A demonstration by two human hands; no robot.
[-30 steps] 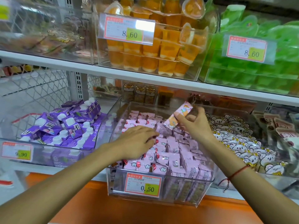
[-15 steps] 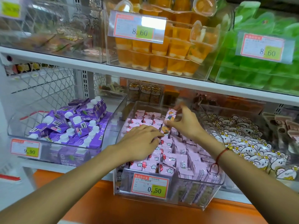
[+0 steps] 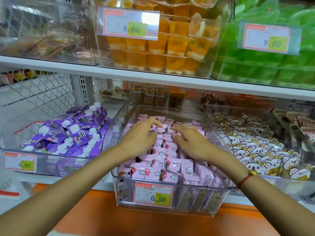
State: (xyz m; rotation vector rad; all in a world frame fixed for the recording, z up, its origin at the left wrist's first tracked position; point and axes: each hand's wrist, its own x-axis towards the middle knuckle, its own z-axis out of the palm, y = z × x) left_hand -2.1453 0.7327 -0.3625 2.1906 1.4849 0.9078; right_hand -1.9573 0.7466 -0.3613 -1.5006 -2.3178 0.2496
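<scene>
A clear plastic bin (image 3: 219,198) on the lower shelf holds several small pink snack packets (image 3: 153,171) standing in rows, with a 0.50 price tag (image 3: 153,194) on its front. My left hand (image 3: 141,138) lies palm down on the packets at the bin's middle left, fingers spread and reaching toward the back rows. My right hand (image 3: 190,142) lies palm down beside it on the right, fingers spread over the packets. Neither hand grips a packet. A red cord bracelet (image 3: 245,179) circles my right wrist.
Left of the pink bin stands a bin of purple drink cartons (image 3: 71,133), right of it a bin of white bear-print packets (image 3: 259,147). The upper shelf (image 3: 153,79) carries orange jelly cups (image 3: 156,48) and green packs (image 3: 272,65). An orange ledge (image 3: 136,218) runs below.
My right hand held a pink packet up, lowered it into the back rows and let go. Both hands now lie flat on the packets. The view moved closer.
</scene>
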